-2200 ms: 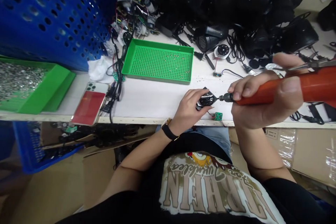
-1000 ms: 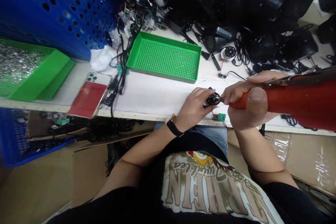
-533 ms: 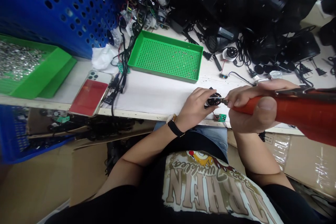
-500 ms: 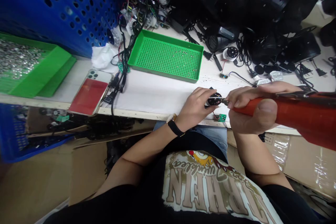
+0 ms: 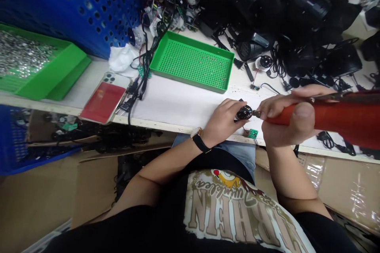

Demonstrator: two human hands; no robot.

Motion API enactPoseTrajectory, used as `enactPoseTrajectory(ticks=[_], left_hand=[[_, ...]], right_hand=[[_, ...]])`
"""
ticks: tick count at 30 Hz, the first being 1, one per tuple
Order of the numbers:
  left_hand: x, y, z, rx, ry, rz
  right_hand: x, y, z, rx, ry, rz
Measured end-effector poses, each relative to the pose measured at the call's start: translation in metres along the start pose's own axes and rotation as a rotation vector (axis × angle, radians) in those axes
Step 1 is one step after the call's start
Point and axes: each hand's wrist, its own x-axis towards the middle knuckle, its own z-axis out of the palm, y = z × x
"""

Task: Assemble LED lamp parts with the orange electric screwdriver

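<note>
Near the front edge of the white bench, my left hand (image 5: 225, 120) closes its fingers round a small round black part (image 5: 244, 112) with a shiny, holed face. My right hand (image 5: 286, 120) is wrapped around a red-orange power screwdriver (image 5: 329, 116), held sideways. Its metal tip (image 5: 256, 114) points left and meets or nearly meets the black part's face; whether it touches a screw is too small to tell. Below the part, a green circuit board (image 5: 253, 133) with thin wires lies at the bench edge.
A green perforated tray (image 5: 190, 83) with several small screws stands behind my hands. At left are a red-backed phone (image 5: 102, 101), a green bin (image 5: 59, 75) of small metal pieces and a blue crate (image 5: 86, 4). Black lamp housings (image 5: 311, 0) and cables crowd the back right.
The view has shifted slightly, so the bench items sit a little further right. The screwdriver's body appears slightly higher at the right. Both hands keep their holds.
</note>
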Motion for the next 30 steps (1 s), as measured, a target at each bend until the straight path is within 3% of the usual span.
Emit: enactPoseTrajectory(ticks=[5, 11, 16, 20, 23, 27, 28, 30], left_hand=[[-0.003, 0.003, -0.001, -0.005, 0.033, 0.024], [-0.006, 0.003, -0.005, -0.016, -0.042, -0.040], [-0.003, -0.006, -0.009, 0.012, -0.048, -0.055], [0.001, -0.003, -0.013, 0.052, -0.005, -0.055], [-0.005, 0.014, -0.017, -0.012, 0.032, 0.003], [-0.011, 0.049, -0.020, -0.214, 0.070, 0.139], [-0.006, 0.057, -0.019, -0.243, 0.069, 0.155], [0.015, 0.067, -0.011, -0.262, 0.041, 0.154]], right_hand=[[0.009, 0.000, -0.004, -0.018, -0.011, 0.112], [0.032, 0.034, -0.035, -0.169, 0.178, 0.012], [0.037, 0.063, -0.057, -0.428, 0.047, 0.161], [0.003, 0.043, -0.072, -0.617, -0.087, 0.157], [-0.052, 0.020, -0.090, -0.495, -0.121, 0.185], [-0.112, -0.004, -0.126, -0.351, -0.505, 0.283], [-0.117, -0.008, -0.136, -0.366, -0.535, 0.297], [-0.111, -0.011, -0.158, -0.446, -0.446, 0.323]])
